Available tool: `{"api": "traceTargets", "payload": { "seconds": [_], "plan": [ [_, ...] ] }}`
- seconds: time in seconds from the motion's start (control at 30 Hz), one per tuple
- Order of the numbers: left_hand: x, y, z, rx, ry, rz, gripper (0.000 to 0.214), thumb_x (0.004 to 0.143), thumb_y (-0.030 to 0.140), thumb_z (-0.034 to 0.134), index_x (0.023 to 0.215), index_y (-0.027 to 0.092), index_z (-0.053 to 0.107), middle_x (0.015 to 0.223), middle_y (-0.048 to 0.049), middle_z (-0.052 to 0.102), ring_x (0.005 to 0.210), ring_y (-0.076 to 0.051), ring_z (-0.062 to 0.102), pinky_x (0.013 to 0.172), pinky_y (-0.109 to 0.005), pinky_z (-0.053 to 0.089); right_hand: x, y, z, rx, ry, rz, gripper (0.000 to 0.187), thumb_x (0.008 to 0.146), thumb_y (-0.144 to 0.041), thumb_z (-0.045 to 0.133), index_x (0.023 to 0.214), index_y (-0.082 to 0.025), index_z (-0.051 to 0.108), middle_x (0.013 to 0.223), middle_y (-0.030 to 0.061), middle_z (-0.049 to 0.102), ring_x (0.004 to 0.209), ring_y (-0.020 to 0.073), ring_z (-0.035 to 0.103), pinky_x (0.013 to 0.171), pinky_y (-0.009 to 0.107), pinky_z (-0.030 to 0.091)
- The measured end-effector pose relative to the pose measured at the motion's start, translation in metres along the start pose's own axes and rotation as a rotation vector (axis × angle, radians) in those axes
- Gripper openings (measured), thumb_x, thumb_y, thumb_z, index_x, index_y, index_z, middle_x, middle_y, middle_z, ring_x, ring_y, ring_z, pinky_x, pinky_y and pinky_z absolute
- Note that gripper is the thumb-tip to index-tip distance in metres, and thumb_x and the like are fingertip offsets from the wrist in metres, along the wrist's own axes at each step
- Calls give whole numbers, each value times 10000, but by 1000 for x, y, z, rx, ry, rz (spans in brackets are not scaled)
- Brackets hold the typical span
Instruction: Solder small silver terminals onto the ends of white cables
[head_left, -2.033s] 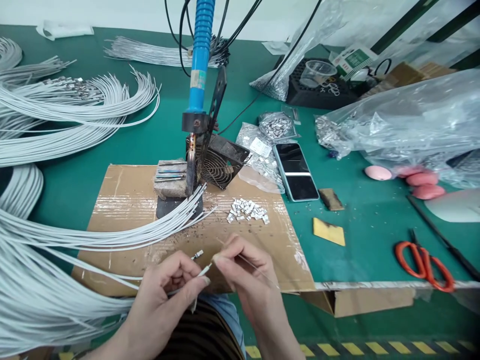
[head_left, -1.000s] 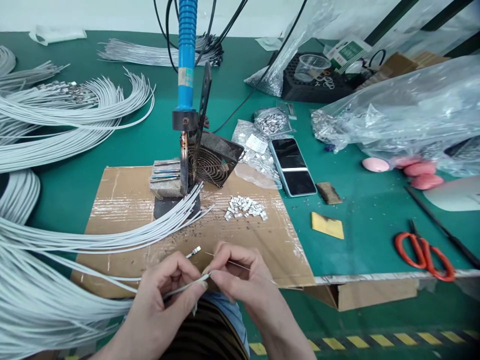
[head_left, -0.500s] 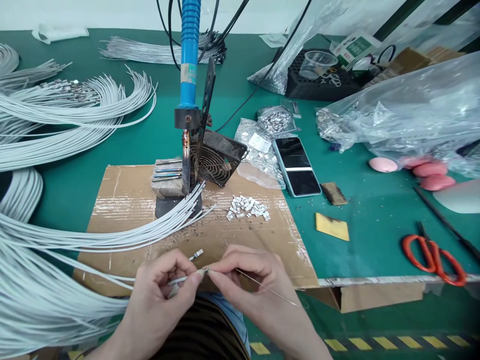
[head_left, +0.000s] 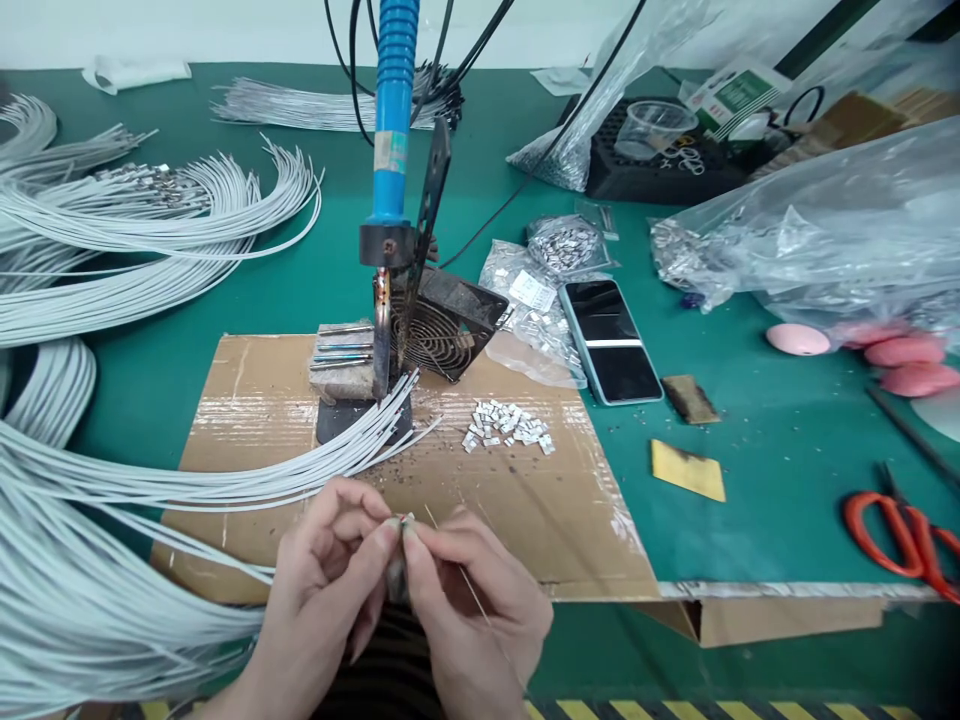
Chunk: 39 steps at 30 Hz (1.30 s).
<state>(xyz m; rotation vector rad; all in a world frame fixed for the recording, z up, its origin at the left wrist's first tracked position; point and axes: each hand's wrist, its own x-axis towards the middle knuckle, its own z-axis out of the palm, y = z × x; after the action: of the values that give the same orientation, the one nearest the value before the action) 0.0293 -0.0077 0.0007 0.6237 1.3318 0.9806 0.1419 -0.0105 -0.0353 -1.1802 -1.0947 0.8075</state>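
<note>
Thumb and forefinger of my left hand [head_left: 334, 575] are pinched at the cardboard's front edge. A white cable [head_left: 225, 560] runs in behind this hand; its stretch inside the fingers is hidden. My right hand [head_left: 476, 605] is closed, its thumb and fingertip meeting the left ones at a tiny metal terminal [head_left: 407, 519], mostly covered. A thin solder wire [head_left: 474, 597] passes through the right fingers. Beyond the hands, a blue-handled soldering iron [head_left: 392, 180] stands tip down in a holder. Small white-and-silver connector pieces [head_left: 508, 425] lie piled on the cardboard [head_left: 525, 520].
Bundles of white cables [head_left: 112, 570] fill the left side. A small fan [head_left: 442, 335] sits behind the iron. To the right are a phone [head_left: 611, 340], a yellow sponge [head_left: 688, 470], orange-handled scissors [head_left: 896, 535] and plastic bags [head_left: 825, 220].
Both hands have drawn closer together and turned upward, with the right moving left. The connector end that stuck out above the left fingers no longer shows. The view has shifted slightly.
</note>
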Motion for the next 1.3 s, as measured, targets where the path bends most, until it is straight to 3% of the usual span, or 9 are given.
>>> {"api": "traceTargets", "payload": {
  "seconds": [0.1,0.2,0.33,0.43,0.57,0.77,1.0,1.13,1.3],
  "plan": [
    [5,-1,-5,4,-2,40,313,867,472,849,859,188,715,679,17,667,564,-78,533,511,-124,401,2,3,-3,-139,-43,-218,280,857,39,722,970,-205,803,695,-11,670,583,112,572,526,224,475],
    [11,-1,-11,20,-44,55,305,881,461,835,850,179,724,653,19,641,588,-97,539,550,-150,436,10,3,-11,-211,-127,-310,296,865,68,715,1013,-176,791,732,14,698,620,123,592,548,238,482],
    [16,5,-11,48,4,46,266,853,381,846,770,177,698,566,62,552,497,-76,419,477,-159,341,31,1,-23,-156,-343,-120,153,954,-70,692,942,-186,789,745,14,713,637,135,616,594,260,502],
    [16,10,-8,92,56,35,222,787,300,873,730,174,699,544,72,540,486,-67,409,474,-157,312,48,-2,-28,-143,-485,67,269,1046,-240,606,817,-192,740,718,1,638,671,144,607,601,266,464],
    [17,8,-10,117,10,33,192,804,286,838,725,177,701,568,55,564,507,-76,429,481,-159,325,58,-2,-22,-159,-611,34,301,1048,-215,563,751,-205,607,714,-20,542,698,143,566,627,270,439],
    [22,9,-8,127,61,6,190,741,250,865,713,161,700,553,66,553,511,-62,402,500,-154,307,43,13,-9,-369,-395,-398,246,968,-59,536,787,-225,549,709,1,549,697,168,525,630,290,456],
    [36,17,-13,65,184,41,219,694,262,898,727,150,713,539,77,538,485,-41,348,469,-133,245,68,33,-47,-629,-84,-208,164,1021,-175,663,864,-211,688,735,-5,613,629,152,540,552,283,433],
    [40,19,-14,29,203,12,272,656,284,933,722,143,709,534,78,529,463,-28,313,448,-136,186,79,45,-65,-732,-104,-165,80,893,-282,822,915,-216,782,720,6,643,683,194,574,600,320,461],
    [40,20,-8,26,204,27,250,657,278,927,699,143,721,537,61,548,486,-45,346,459,-151,203,68,47,-61,-719,-114,-112,74,947,-273,739,886,-239,764,744,20,685,699,205,618,612,319,509]
  ]
}}
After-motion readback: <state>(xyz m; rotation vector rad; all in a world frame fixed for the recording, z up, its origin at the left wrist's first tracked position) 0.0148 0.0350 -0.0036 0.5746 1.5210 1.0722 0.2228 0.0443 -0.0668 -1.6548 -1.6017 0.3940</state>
